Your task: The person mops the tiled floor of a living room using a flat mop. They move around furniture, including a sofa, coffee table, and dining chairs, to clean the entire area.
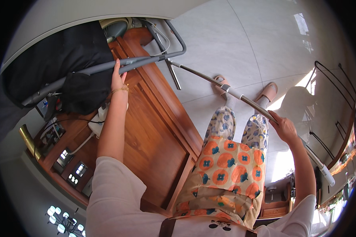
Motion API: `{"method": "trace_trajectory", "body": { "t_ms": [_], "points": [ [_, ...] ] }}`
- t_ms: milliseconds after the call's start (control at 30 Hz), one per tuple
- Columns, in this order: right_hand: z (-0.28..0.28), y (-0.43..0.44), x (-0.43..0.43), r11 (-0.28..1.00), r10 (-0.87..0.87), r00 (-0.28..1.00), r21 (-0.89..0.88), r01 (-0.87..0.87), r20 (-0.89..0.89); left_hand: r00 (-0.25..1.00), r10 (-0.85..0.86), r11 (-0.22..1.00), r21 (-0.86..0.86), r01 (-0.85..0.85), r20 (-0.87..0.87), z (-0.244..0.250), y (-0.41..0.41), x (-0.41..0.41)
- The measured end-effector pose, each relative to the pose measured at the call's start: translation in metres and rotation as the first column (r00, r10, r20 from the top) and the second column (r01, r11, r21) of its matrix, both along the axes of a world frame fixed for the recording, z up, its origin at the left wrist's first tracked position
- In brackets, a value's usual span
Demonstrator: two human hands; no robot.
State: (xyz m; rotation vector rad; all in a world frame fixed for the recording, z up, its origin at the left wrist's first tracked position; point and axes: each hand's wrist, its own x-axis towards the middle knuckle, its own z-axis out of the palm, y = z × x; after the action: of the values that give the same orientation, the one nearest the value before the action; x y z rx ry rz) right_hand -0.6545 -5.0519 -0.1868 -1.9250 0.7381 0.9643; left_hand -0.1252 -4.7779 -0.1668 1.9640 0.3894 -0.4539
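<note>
My left hand (pixel 118 77) is on the grey metal tube frame (pixel 92 69) at the upper left, its fingers against the tubes. Black fabric (pixel 86 47) hangs behind and beneath that frame. In my right hand (pixel 282 126) is the metal pole (pixel 251 103) of a long-handled floor tool. The pole runs from a white end cap (pixel 326 174) at the lower right up to a white joint near the frame. A narrow bar-shaped head (pixel 173 74) lies by the floor at that upper end.
A wooden cabinet (pixel 154 136) stands left of my legs, with a white power strip (pixel 96 126) and cable on it. A fan (pixel 115 29) is partly hidden behind the wood. Black metal legs (pixel 333 83) of furniture rise at the right. My slippered feet are on the tiled floor (pixel 207 29).
</note>
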Motion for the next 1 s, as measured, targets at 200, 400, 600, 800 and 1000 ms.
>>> {"method": "trace_trajectory", "body": {
  "t_ms": [200, 400, 600, 800, 1000],
  "points": [
    [0.012, -0.031, 0.004, 0.994, 0.039, 0.997, -0.106, -0.033, 0.061, 1.0, 0.018, 1.0, 0.006, -0.018, 0.001, 0.009, -0.003, 0.001],
    [0.018, -0.052, 0.021, 0.982, 0.108, 0.989, -0.165, -0.09, 0.105, 1.0, -0.015, 1.0, 0.017, 0.015, 0.005, 0.01, 0.0, 0.002],
    [0.009, -0.008, 0.013, 0.996, -0.026, 0.993, -0.077, 0.035, 0.112, 1.0, -0.009, 1.0, 0.019, 0.008, 0.003, 0.014, -0.001, 0.003],
    [0.003, 0.039, 0.012, 0.988, -0.154, 0.985, 0.01, 0.154, 0.08, 1.0, -0.003, 1.0, 0.012, 0.003, 0.004, 0.017, -0.005, 0.002],
    [0.011, 0.072, 0.0, 0.958, -0.262, 0.965, 0.11, 0.263, -0.032, 1.0, -0.02, 1.0, 0.0, 0.02, -0.004, 0.016, -0.005, 0.003]
  ]
}}
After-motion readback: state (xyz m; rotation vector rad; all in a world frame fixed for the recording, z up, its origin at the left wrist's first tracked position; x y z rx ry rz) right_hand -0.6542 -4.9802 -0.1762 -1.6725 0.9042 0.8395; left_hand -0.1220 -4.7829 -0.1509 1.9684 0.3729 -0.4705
